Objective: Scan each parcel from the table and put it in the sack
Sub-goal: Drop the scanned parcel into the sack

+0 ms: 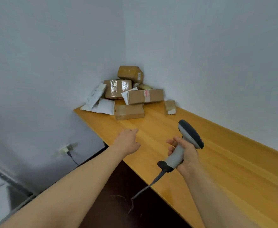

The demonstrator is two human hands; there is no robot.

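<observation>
Table (225, 162): light wood top, runs from centre frame to lower right, set into a room corner.

Parcel pile (128, 94): centre frame, at table's far corner against both walls. Incl. top brown box (130, 74), tilted; taped brown box (118, 88) below it; long flat box w/ red mark (145, 96) to its right; low flat box (129, 111) at front of pile; white mailer bags (100, 102) on left side, one leaning on the taped box; small wrapped parcel (170, 106) just right of pile, apart from it.

Left hand (126, 142): centre frame, over table's near-left edge, fingers loose and spread, grasping nothing, well short of pile.

Right hand (186, 153): centre-right, clenched round grey handle of barcode scanner (184, 142); scanner head dark, pointing up-left. Coiled cable (144, 190) trails down to lower centre.

Wall socket w/ plug (66, 149): left of centre, blurred.

Sack: not in frame.
</observation>
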